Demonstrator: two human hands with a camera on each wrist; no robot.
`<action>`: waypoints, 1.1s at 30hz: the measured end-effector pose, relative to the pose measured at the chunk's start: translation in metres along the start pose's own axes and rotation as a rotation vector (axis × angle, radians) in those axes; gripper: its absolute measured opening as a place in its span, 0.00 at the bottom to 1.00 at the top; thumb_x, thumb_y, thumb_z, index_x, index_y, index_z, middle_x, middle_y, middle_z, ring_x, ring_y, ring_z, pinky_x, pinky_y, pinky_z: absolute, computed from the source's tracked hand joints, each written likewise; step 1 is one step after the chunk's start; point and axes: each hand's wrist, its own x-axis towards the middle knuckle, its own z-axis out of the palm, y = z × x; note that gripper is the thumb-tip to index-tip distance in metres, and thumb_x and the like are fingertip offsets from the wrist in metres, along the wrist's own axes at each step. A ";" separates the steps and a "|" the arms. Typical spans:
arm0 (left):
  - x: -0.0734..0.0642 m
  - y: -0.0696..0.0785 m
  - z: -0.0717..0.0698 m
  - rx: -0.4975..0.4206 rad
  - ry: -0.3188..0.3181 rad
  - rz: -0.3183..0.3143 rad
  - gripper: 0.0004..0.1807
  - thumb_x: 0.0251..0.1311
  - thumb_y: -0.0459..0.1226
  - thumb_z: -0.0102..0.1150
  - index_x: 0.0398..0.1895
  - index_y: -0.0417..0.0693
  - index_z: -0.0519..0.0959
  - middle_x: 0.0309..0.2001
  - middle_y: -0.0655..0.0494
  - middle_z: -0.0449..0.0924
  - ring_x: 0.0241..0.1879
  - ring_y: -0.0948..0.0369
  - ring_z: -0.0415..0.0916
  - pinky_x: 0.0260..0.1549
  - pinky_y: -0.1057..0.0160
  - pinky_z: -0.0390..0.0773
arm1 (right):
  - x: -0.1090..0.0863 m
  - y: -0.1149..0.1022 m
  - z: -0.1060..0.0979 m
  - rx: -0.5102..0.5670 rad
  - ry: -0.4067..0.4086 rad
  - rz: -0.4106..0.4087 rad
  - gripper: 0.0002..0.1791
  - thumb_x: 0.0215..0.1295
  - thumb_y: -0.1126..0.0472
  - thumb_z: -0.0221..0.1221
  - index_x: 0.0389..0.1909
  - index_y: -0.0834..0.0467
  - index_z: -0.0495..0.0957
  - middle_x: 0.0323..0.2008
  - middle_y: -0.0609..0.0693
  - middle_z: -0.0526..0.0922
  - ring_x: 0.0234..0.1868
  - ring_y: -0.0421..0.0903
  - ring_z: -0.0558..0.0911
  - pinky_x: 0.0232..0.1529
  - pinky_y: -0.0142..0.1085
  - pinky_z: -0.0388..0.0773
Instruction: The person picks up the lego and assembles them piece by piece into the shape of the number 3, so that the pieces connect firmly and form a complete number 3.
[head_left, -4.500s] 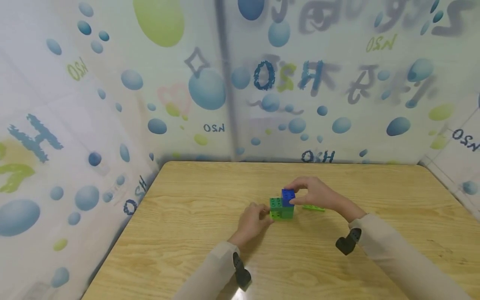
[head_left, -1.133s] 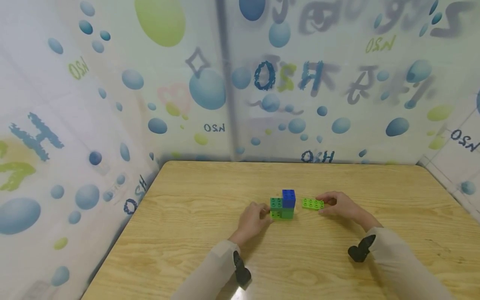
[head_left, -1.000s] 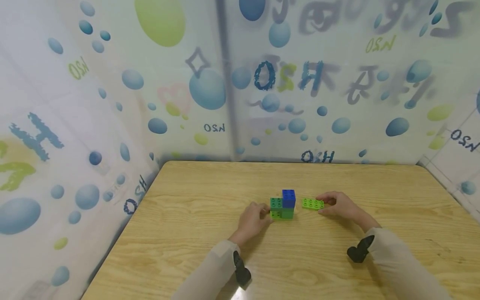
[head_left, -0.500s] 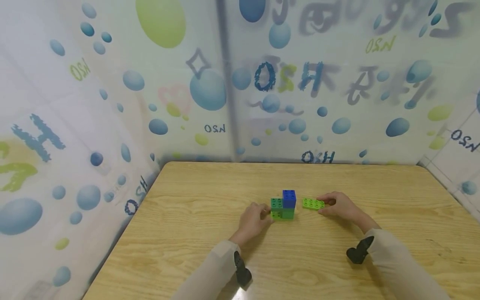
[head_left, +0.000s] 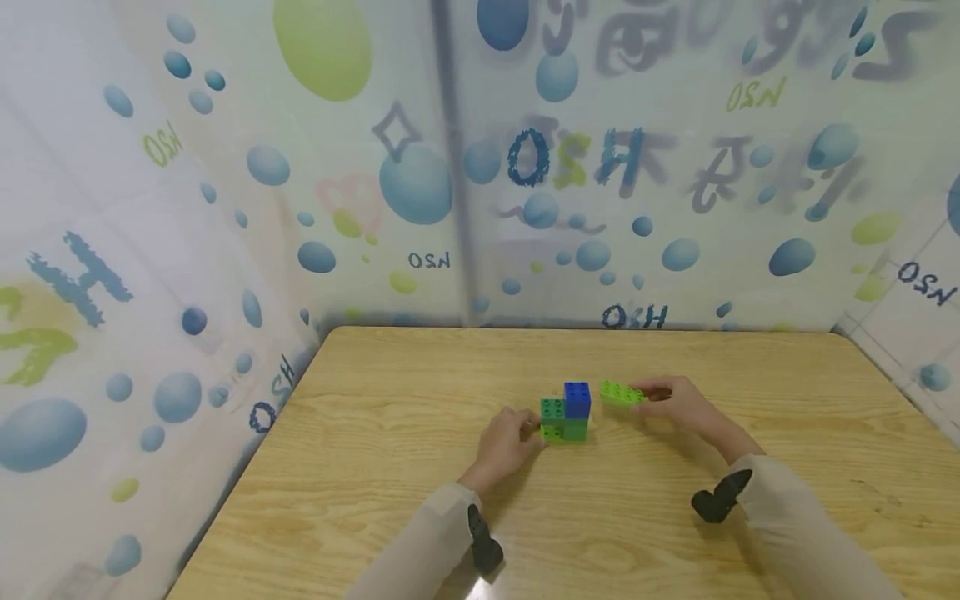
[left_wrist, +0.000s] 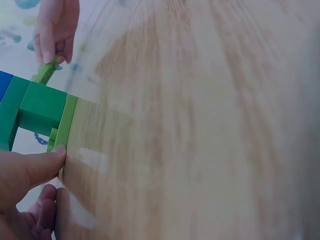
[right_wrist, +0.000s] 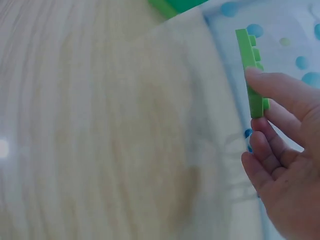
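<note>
In the head view, a small stack of toy building bricks stands on the table. Its base is a flat light green brick (left_wrist: 66,120), with two dark green bricks (left_wrist: 44,105) above and a blue brick (head_left: 577,400) on top at the right. My left hand (head_left: 504,442) pinches the left end of that base brick, thumb on its edge. To the right of the stack, my right hand (head_left: 686,408) holds a second flat light green brick (right_wrist: 250,75) by one end between thumb and fingers. This brick is raised off the table, its studs showing.
The wooden table (head_left: 390,392) reaches back to a wall (head_left: 337,292) printed with blue and green drops and lettering. Another printed wall (head_left: 150,333) runs along the left side. Each wrist wears a dark strap device (head_left: 486,546).
Earlier my right hand was at the blue brick on the stack, then at the second light green brick lying on the table. Now it has lifted that brick. My left hand stays put.
</note>
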 end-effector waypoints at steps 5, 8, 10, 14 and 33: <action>0.000 0.000 0.001 0.009 0.006 -0.001 0.16 0.53 0.40 0.66 0.44 0.46 0.80 0.35 0.56 0.73 0.35 0.61 0.68 0.33 0.63 0.68 | 0.002 -0.014 -0.004 -0.004 0.013 -0.033 0.30 0.58 0.54 0.63 0.57 0.67 0.72 0.49 0.61 0.74 0.43 0.50 0.73 0.40 0.40 0.73; 0.000 0.000 0.000 0.009 0.008 0.000 0.16 0.53 0.40 0.66 0.44 0.46 0.80 0.35 0.55 0.73 0.35 0.60 0.69 0.33 0.62 0.68 | 0.002 -0.023 -0.005 -0.010 0.016 -0.056 0.29 0.58 0.54 0.63 0.57 0.67 0.72 0.48 0.61 0.74 0.43 0.50 0.72 0.40 0.41 0.73; 0.000 0.001 0.000 0.009 0.008 -0.001 0.16 0.53 0.40 0.66 0.44 0.46 0.80 0.35 0.55 0.73 0.35 0.60 0.69 0.33 0.62 0.69 | 0.001 -0.030 -0.005 -0.014 0.019 -0.071 0.29 0.59 0.54 0.63 0.57 0.67 0.72 0.49 0.61 0.74 0.44 0.52 0.73 0.41 0.42 0.73; 0.000 0.001 0.000 0.011 0.005 -0.001 0.17 0.53 0.40 0.66 0.45 0.46 0.80 0.36 0.55 0.74 0.36 0.60 0.69 0.34 0.62 0.69 | -0.001 -0.042 -0.005 -0.034 0.022 -0.095 0.29 0.59 0.54 0.62 0.57 0.66 0.72 0.53 0.63 0.72 0.49 0.56 0.72 0.46 0.47 0.72; 0.000 0.000 0.000 -0.009 -0.016 -0.013 0.17 0.54 0.40 0.65 0.47 0.46 0.79 0.37 0.55 0.73 0.36 0.61 0.67 0.34 0.62 0.68 | -0.004 -0.083 0.014 -0.036 -0.058 -0.220 0.24 0.60 0.53 0.62 0.55 0.61 0.75 0.50 0.56 0.74 0.52 0.58 0.72 0.50 0.52 0.69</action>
